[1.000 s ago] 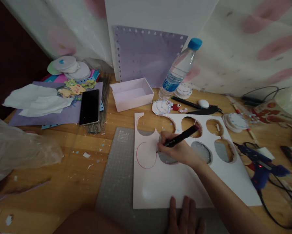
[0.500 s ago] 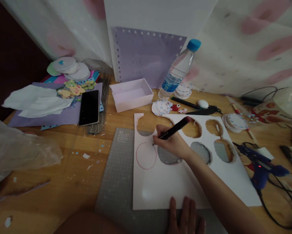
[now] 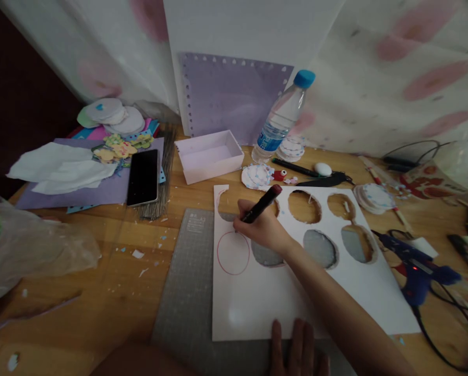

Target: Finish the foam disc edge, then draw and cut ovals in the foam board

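My right hand (image 3: pixel 260 228) grips a black marker (image 3: pixel 262 204) with a red end, its tip down at the top edge of a red drawn circle (image 3: pixel 233 253) on a white foam sheet (image 3: pixel 265 297). The sheet has several round holes cut out of it and lies partly on a grey cutting mat (image 3: pixel 187 292). At the bottom of the view my left hand (image 3: pixel 298 349) lies flat with fingers spread, pressing the near edge of the sheet.
A water bottle (image 3: pixel 281 116), a small white box (image 3: pixel 209 155), a black phone (image 3: pixel 143 176), paper cutouts and tissue lie at the back. A blue glue gun (image 3: pixel 417 263) with cables sits right. A clear plastic bag (image 3: pixel 30 245) lies left.
My right hand with the marker has moved left and slightly away, from the circle's right side to its top edge. My left hand has stayed on the sheet's near edge.
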A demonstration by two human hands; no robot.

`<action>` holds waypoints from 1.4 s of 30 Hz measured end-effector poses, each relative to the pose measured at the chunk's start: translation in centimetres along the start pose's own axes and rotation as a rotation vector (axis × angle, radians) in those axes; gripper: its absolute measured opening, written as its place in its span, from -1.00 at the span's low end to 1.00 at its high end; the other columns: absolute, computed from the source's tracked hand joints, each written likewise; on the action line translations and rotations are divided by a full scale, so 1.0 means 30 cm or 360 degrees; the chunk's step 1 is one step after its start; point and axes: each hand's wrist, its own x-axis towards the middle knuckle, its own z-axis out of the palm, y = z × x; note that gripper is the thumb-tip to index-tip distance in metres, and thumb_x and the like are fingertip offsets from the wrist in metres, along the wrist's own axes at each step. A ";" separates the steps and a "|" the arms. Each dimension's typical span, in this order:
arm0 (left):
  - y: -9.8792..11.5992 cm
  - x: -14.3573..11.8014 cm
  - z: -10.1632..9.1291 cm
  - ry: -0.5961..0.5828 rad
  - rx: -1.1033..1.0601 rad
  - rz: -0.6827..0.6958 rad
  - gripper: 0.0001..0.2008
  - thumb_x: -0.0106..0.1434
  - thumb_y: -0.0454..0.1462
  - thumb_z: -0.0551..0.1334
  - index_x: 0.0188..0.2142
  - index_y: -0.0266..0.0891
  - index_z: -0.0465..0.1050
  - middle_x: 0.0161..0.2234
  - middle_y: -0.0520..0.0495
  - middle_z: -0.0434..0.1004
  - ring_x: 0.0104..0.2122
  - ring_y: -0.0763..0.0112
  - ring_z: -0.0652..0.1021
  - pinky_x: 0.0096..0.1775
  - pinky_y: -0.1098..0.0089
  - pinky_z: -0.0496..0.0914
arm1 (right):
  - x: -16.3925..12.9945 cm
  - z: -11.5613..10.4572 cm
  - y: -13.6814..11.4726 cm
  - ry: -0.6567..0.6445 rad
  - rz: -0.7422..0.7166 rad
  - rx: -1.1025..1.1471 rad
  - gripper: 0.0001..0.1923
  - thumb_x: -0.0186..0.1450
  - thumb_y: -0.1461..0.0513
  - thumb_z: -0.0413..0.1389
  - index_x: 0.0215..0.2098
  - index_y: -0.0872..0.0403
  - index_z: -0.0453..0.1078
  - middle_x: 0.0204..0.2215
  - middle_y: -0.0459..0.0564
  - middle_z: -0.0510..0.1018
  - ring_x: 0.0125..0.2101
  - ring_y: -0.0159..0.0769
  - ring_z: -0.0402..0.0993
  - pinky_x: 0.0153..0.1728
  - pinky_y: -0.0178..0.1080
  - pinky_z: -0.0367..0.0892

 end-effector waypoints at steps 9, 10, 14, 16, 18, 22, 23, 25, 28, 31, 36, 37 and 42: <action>-0.007 -0.023 0.004 -0.0169 0.0036 0.0139 -0.68 0.40 -0.10 0.05 0.02 -0.13 0.43 -0.01 -0.23 0.55 0.06 0.03 0.45 0.17 -0.27 -0.11 | -0.142 -0.153 -0.002 0.0941 -0.0005 0.0410 -0.70 0.19 0.13 0.15 -0.56 0.01 0.12 -0.60 -0.17 0.25 -0.52 -0.38 0.22 -0.46 -0.29 0.15; -0.012 -0.023 0.000 -0.0179 0.0037 0.0159 -0.66 0.40 -0.09 0.03 0.03 -0.14 0.42 0.01 -0.25 0.53 0.06 0.02 0.45 0.16 -0.26 -0.09 | -0.194 -0.182 0.014 0.1084 0.0024 0.0455 -0.68 0.19 0.11 0.17 -0.55 0.01 0.12 -0.58 -0.16 0.28 -0.51 -0.37 0.25 -0.45 -0.28 0.16; -0.066 0.004 -0.054 -0.0155 0.0068 0.0178 -0.64 0.37 -0.11 0.08 0.10 -0.13 0.36 0.02 -0.30 0.52 0.10 -0.07 0.41 0.13 -0.34 -0.22 | -0.420 -0.238 0.094 0.1316 0.0215 0.0665 -0.66 0.17 0.12 0.21 -0.54 -0.01 0.12 -0.60 -0.16 0.29 -0.55 -0.35 0.24 -0.50 -0.26 0.12; -0.112 0.025 -0.103 -0.0304 0.0043 0.0254 -0.58 0.37 -0.07 0.08 0.14 -0.16 0.32 0.07 -0.34 0.46 0.12 -0.10 0.37 0.12 -0.31 -0.31 | -0.513 -0.228 0.130 0.1357 0.0258 0.0684 -0.65 0.18 0.11 0.20 -0.56 -0.01 0.10 -0.64 -0.17 0.24 -0.59 -0.35 0.18 -0.54 -0.26 0.09; -0.162 0.043 -0.157 -0.0514 -0.0032 0.0410 -0.37 0.35 0.08 -0.01 0.22 -0.28 0.21 0.17 -0.50 0.30 0.20 -0.20 0.26 0.12 -0.28 -0.26 | -0.580 -0.201 0.159 0.1342 0.0323 0.0626 -0.64 0.20 0.08 0.17 -0.57 -0.02 0.09 -0.67 -0.19 0.17 -0.61 -0.34 0.13 -0.57 -0.26 0.06; -0.230 0.063 -0.245 -0.0830 -0.0186 0.0433 -0.13 0.28 0.22 -0.11 0.31 -0.41 0.04 0.28 -0.62 0.01 0.29 -0.25 0.05 0.14 -0.22 -0.20 | -0.638 -0.142 0.202 0.1293 0.0402 0.0538 -0.61 0.24 0.00 0.12 -0.57 -0.03 0.08 -0.65 -0.18 0.17 -0.60 -0.32 0.14 -0.58 -0.26 0.08; -0.235 0.065 -0.258 -0.0853 -0.0201 0.0423 -0.14 0.28 0.21 -0.10 0.32 -0.40 0.02 0.29 -0.60 -0.02 0.29 -0.23 0.02 0.15 -0.21 -0.22 | -0.641 -0.131 0.209 0.1295 0.0397 0.0534 -0.60 0.24 -0.02 0.12 -0.57 -0.02 0.08 -0.64 -0.17 0.19 -0.59 -0.31 0.16 -0.57 -0.26 0.10; -0.233 0.069 -0.270 -0.0849 -0.0198 0.0393 -0.16 0.29 0.18 -0.10 0.32 -0.41 0.00 0.30 -0.57 -0.04 0.30 -0.22 0.01 0.17 -0.17 -0.25 | -0.641 -0.119 0.220 0.1276 0.0394 0.0537 -0.59 0.22 -0.04 0.13 -0.56 -0.02 0.09 -0.63 -0.17 0.22 -0.58 -0.32 0.18 -0.56 -0.27 0.11; -0.200 0.072 -0.258 -0.0735 -0.0135 0.0454 -0.18 0.30 0.15 -0.07 0.31 -0.45 0.02 0.28 -0.57 0.03 0.27 -0.25 0.07 0.18 -0.12 -0.24 | -0.634 -0.118 0.229 0.1262 0.0400 0.0568 -0.59 0.22 -0.06 0.13 -0.54 -0.01 0.10 -0.63 -0.18 0.22 -0.58 -0.34 0.17 -0.56 -0.29 0.11; -0.141 0.071 -0.217 -0.0594 -0.0028 0.0546 -0.18 0.28 0.16 -0.03 0.27 -0.46 0.09 0.20 -0.60 0.20 0.20 -0.31 0.20 0.13 -0.17 -0.15 | -0.631 -0.127 0.227 0.1239 0.0426 0.0642 -0.62 0.23 -0.04 0.13 -0.49 0.00 0.14 -0.60 -0.19 0.24 -0.57 -0.36 0.18 -0.55 -0.31 0.10; -0.036 0.071 -0.140 -0.0543 0.0080 0.0340 -0.26 0.21 0.15 0.09 0.16 -0.40 0.26 0.09 -0.57 0.36 0.10 -0.38 0.33 0.01 -0.28 -0.01 | -0.622 -0.126 0.165 0.0931 0.0363 0.0752 -0.76 0.31 0.02 0.08 -0.32 0.00 0.23 -0.57 -0.18 0.31 -0.52 -0.36 0.24 -0.48 -0.31 0.15; -0.021 0.073 -0.128 -0.0535 0.0082 0.0298 -0.27 0.20 0.13 0.11 0.14 -0.40 0.28 0.09 -0.57 0.37 0.09 -0.37 0.34 0.00 -0.28 0.01 | -0.613 -0.119 0.142 0.0831 0.0310 0.0761 -0.77 0.33 0.03 0.06 -0.31 0.00 0.24 -0.57 -0.18 0.33 -0.52 -0.36 0.25 -0.46 -0.31 0.16; 0.009 0.077 -0.097 -0.0546 0.0055 0.0171 -0.33 0.18 0.03 0.18 0.14 -0.38 0.33 0.11 -0.48 0.37 0.12 -0.36 0.27 0.01 -0.32 0.01 | -0.523 -0.059 0.012 0.0502 0.0118 0.0759 -0.82 0.26 0.11 0.14 -0.31 0.03 0.29 -0.50 -0.15 0.37 -0.48 -0.38 0.27 -0.45 -0.32 0.20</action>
